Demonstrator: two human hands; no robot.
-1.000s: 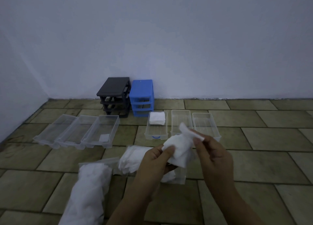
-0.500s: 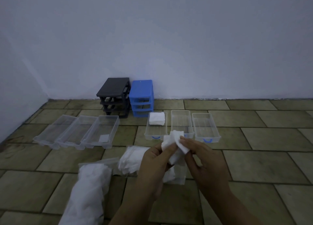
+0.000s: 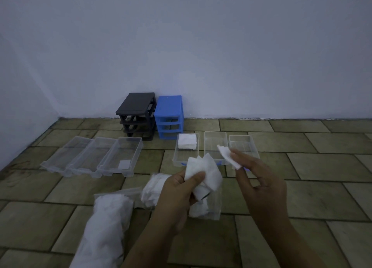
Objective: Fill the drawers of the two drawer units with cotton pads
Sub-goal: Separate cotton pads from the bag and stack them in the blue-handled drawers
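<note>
Cotton pads: white, thin, square, soft-edged. Left hand (image 3: 177,189) grips a fanned bunch of pads (image 3: 203,172), thumb curled over the front, fingers behind. Right hand (image 3: 259,179) pinches a single pad (image 3: 227,155) at its lower edge between thumb and forefinger; the pad sticks up and to the left past the fingertips, other fingers loosely curled below. Both held above the tiled floor (image 3: 322,187), single pad just right of the bunch, apart from it. Black drawer unit (image 3: 137,114) and blue drawer unit (image 3: 170,116) against the wall, side by side, slots bare. Three clear drawers (image 3: 94,156) in a row on the left; the rightmost holds one pad (image 3: 124,164). Three blue-handled clear drawers on the right: the left one (image 3: 186,151) holds a small stack (image 3: 187,141) at its far end; contents of the other two cannot be told. Plastic bags of pads (image 3: 108,223) on the floor near the wrists.
</note>
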